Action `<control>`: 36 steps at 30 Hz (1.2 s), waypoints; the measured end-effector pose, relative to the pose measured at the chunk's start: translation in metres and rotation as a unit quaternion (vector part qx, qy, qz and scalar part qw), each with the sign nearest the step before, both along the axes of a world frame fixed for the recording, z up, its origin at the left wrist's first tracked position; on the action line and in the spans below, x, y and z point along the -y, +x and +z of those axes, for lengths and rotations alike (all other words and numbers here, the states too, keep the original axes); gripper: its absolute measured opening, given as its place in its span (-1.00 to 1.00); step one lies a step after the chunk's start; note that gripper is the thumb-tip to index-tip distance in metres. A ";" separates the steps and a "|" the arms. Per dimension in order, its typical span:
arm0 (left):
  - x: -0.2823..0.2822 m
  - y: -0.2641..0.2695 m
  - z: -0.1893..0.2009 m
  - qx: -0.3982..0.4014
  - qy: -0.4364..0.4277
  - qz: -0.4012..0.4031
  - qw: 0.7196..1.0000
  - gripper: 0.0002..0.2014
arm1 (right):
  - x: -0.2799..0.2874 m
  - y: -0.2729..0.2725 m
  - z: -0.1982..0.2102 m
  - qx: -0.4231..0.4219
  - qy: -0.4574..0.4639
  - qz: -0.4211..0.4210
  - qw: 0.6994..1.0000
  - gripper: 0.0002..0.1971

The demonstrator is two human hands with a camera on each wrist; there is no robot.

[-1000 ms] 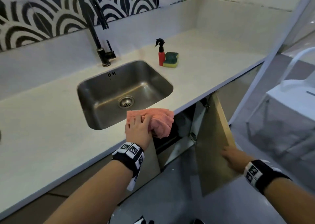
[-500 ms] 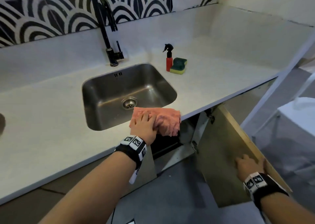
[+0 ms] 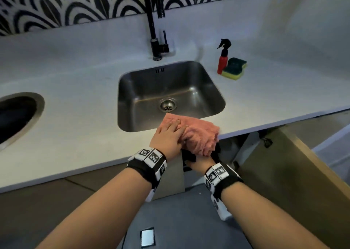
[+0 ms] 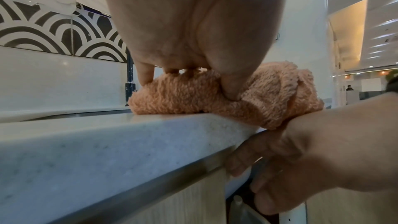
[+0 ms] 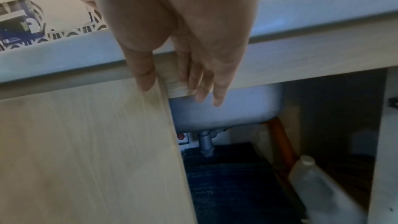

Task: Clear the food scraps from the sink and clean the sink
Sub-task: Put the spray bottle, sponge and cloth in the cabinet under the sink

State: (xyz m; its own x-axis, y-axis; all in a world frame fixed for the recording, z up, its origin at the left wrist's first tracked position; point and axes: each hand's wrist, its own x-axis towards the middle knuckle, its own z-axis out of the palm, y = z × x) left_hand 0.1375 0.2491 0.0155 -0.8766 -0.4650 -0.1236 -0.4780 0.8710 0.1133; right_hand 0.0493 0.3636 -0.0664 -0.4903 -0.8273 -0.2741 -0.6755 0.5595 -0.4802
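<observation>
The steel sink is set into the white counter, its drain bare, and I see no scraps in the basin. A pink cloth lies bunched on the counter's front edge and hangs over it. My left hand sits on top of it. In the left wrist view the fingertips and thumb of that hand dig into the cloth. My right hand is just below the counter edge under the cloth. Its fingers are straight beside the edge of the left cabinet door.
A black faucet stands behind the sink. A red spray bottle and a green-yellow sponge sit to its right. The right cabinet door hangs open. Inside are the drain pipe and a plastic jug. A round hole opens at the counter's left.
My right hand has left the open right cabinet door and moved up and left to under the counter edge below the cloth. The left hand has stayed on the cloth.
</observation>
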 end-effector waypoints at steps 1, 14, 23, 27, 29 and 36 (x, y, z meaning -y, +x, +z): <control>0.002 0.003 0.000 0.002 0.001 0.005 1.000 -0.35 | 0.009 0.001 -0.005 0.007 0.002 0.009 1.000 -0.46; 0.007 0.019 -0.001 0.008 0.009 0.027 1.000 -0.38 | 0.025 0.027 -0.019 0.172 -0.055 0.003 0.984 -0.43; 0.005 0.029 -0.002 -0.010 0.035 0.050 0.998 -0.42 | -0.013 0.072 0.000 0.100 0.002 0.148 0.984 -0.88; 0.007 0.043 -0.003 -0.026 0.037 0.072 0.996 -0.44 | -0.020 0.092 0.014 0.075 0.049 0.208 0.974 -0.79; 0.010 0.053 -0.005 -0.026 0.036 0.081 0.996 -0.44 | -0.021 0.098 0.020 0.075 0.071 0.230 0.968 -0.75; 0.025 0.084 0.006 -0.010 0.051 0.099 0.994 -0.44 | -0.027 0.140 0.027 0.141 0.157 0.282 0.936 -0.65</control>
